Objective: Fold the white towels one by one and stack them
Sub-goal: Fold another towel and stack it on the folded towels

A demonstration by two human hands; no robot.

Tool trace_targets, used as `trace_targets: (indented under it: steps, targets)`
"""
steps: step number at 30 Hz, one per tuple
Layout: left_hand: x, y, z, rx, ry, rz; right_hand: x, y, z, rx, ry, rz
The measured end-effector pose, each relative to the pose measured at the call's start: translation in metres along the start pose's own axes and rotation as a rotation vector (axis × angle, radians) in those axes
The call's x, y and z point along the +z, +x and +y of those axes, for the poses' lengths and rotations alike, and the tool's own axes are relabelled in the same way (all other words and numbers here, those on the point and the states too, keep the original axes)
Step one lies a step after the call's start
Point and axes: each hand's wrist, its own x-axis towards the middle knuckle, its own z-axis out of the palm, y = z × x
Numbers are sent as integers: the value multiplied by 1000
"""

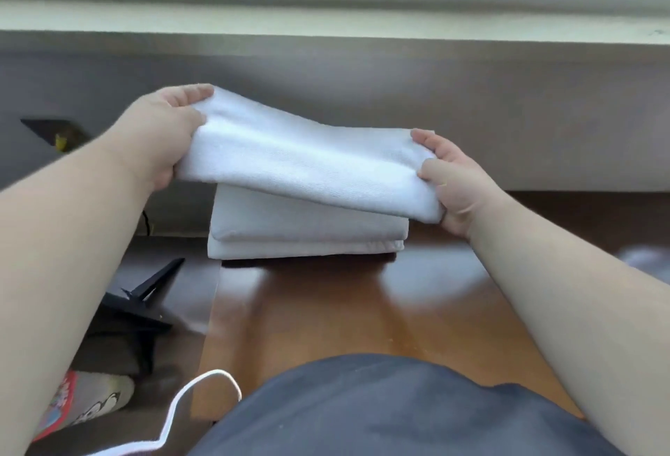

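Holding a folded white towel [304, 165] by its two short ends, tilted above the stack of folded towels [308, 234].

The left hand [159, 136] pinches the raised left end between thumb and fingers, and the right hand [449, 183] grips the lower right end, which touches the stack. That stack lies at the far edge of a glossy brown table [344, 310], below a grey wall [507, 100] and a window sill [326, 20].

3 folded white towels [304, 169]: 1 held, 2 stacked. 2 hands [159, 136]. 1 table [326, 310].
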Motion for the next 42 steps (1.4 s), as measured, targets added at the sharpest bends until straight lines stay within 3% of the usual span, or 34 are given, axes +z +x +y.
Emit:
trace_targets:
  steps: [5, 9, 12, 16, 20, 26, 28, 33, 37, 42]
  targets:
    - [9, 8, -48, -63, 220, -62, 0, 16, 11, 25, -395, 0]
    - [24, 8, -72, -11, 339, -81, 5, 29, 18, 4, -817, 12]
    - [32, 10, -83, 19, 398, -89, 8, 45, 30, -41, -954, -6]
    - [44, 23, -103, 5, 496, -127, 9, 63, 42, -24, -995, 40]
    - [54, 28, -122, -138, 571, -187, 9, 66, 62, 137, -791, 169]
    - [51, 43, -126, -119, 354, -97, -2, 63, 77, 117, -814, 333]
    - [52, 49, -131, -97, 335, -63, -6, 62, 80, 84, -843, 331]
    - [53, 69, -130, -201, 3, -21, -5, 62, 77, 118, -752, 298]
    - [45, 71, -131, -174, 69, -9, -6, 63, 75, 225, -596, 271]
    - [48, 68, -143, -132, 158, -75, -2, 56, 78, 229, -705, 293]
